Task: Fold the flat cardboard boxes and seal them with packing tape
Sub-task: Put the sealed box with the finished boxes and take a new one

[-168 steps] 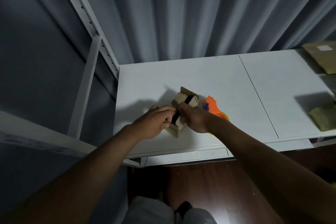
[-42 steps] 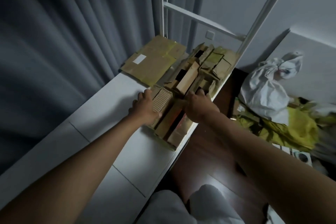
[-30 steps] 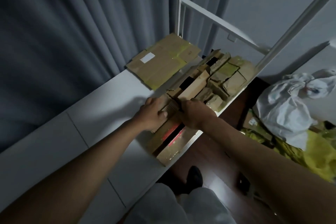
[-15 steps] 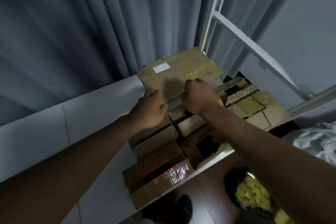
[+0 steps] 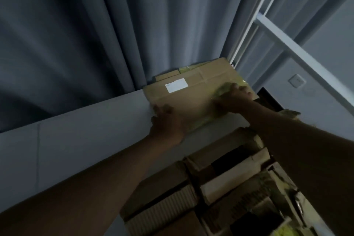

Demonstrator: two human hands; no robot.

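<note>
Watch the flat cardboard box (image 5: 193,92): it lies at the far end of the counter (image 5: 80,140), against the curtain (image 5: 115,25), on more flattened sheets, and dragging it could pull those along or catch the cluster of small boxes (image 5: 220,178) nearer you. Your left hand (image 5: 168,122) covers its near left corner and your right hand (image 5: 229,97) its right side, over the yellowish tape. Both grips look curled onto the cardboard, but motion blur hides whether either truly has hold of an edge.
</note>
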